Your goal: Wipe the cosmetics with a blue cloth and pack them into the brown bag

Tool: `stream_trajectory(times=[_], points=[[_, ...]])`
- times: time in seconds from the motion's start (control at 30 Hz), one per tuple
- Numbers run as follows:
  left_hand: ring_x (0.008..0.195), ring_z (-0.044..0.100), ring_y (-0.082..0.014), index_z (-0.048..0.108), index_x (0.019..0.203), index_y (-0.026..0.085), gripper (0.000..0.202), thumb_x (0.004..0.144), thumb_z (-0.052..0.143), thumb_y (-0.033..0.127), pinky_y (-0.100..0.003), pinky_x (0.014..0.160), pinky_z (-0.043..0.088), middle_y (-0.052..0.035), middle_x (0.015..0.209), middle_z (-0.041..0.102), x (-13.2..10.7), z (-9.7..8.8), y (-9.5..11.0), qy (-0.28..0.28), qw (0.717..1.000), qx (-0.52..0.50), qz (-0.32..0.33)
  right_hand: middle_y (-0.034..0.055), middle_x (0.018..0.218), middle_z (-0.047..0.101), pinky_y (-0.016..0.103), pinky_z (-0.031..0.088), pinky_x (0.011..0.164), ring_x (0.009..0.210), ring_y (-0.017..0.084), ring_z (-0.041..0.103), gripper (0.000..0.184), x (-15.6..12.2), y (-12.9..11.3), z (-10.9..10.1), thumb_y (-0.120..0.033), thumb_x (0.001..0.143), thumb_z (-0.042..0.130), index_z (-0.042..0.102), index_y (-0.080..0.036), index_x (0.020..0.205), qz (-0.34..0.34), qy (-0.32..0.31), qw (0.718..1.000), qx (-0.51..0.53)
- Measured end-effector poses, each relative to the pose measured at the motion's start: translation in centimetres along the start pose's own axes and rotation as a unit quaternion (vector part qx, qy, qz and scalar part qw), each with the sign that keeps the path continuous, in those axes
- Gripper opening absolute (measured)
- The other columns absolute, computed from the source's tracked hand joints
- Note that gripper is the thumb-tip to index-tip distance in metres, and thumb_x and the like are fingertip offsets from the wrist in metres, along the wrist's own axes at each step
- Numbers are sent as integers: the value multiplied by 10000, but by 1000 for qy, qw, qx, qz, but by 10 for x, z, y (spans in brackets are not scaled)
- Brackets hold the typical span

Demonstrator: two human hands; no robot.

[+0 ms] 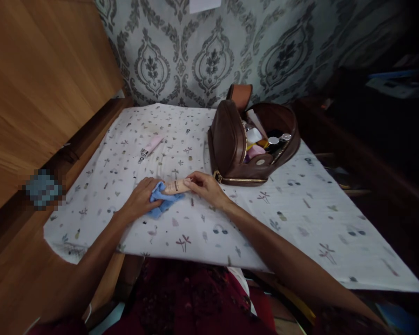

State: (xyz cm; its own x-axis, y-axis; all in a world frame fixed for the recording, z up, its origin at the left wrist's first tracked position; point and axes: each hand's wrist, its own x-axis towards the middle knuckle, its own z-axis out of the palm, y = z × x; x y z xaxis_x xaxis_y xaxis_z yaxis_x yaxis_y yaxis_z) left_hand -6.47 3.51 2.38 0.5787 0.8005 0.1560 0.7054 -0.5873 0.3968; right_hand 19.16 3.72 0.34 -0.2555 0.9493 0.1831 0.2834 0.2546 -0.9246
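A beige squeeze tube [175, 187] with small print lies across the space between my hands, just over the table. My right hand [206, 188] pinches its right end between thumb and fingers. Bunched around the left end is a blue cloth [159, 208], gripped by my left hand [144, 197], so that end of the tube is hidden. Beyond my hands, a pink tube [151, 146] with a silvery cap rests on the patterned cloth.
An unzipped brown bag [226, 139] full of cosmetic containers stands at the back right of the table [202, 237]. A wooden panel [49, 70] rises on the left, beside a blurred-out bluish object [43, 189]. Patterned wallpaper [212, 56] closes off the back.
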Motion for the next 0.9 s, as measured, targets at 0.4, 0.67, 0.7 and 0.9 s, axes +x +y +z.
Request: stream_trajectory(times=[0.4, 0.67, 0.7, 0.9], points=[[1127, 573, -289, 554, 1205, 214, 409, 867, 592, 440, -439, 1003, 437, -97, 1164, 639, -1, -6, -2, 0, 997, -82, -7, 85, 1211, 640, 371, 508, 889, 1156, 247, 579, 371, -1, -8, -9, -415, 810, 740, 673, -264, 1143, -149, -8, 988, 27], [954, 636, -223, 540, 1204, 178, 427, 794, 589, 283, -356, 869, 515, -56, 1096, 651, -2, -4, 15, 75, 965, -233, -97, 146, 1360, 524, 431, 543, 878, 1171, 285, 578, 664, -2, -6, 3, -521, 784, 732, 520, -259, 1357, -65, 59, 992, 90], [921, 641, -212, 539, 1201, 174, 422, 792, 581, 269, -341, 842, 523, -49, 1060, 659, 0, -1, 21, 78, 957, -260, -99, 135, 1310, 567, 428, 540, 893, 1163, 281, 588, 597, -3, -9, 4, -537, 797, 715, 575, -243, 1297, -58, 29, 992, 108], [996, 643, -235, 560, 1208, 171, 376, 876, 527, 344, -378, 918, 520, -85, 1114, 678, 9, 12, 58, 43, 941, -334, -14, 96, 1191, 689, 443, 490, 1021, 1127, 272, 644, 624, -10, -28, 9, -587, 728, 761, 641, -208, 1209, 7, -85, 963, 256]])
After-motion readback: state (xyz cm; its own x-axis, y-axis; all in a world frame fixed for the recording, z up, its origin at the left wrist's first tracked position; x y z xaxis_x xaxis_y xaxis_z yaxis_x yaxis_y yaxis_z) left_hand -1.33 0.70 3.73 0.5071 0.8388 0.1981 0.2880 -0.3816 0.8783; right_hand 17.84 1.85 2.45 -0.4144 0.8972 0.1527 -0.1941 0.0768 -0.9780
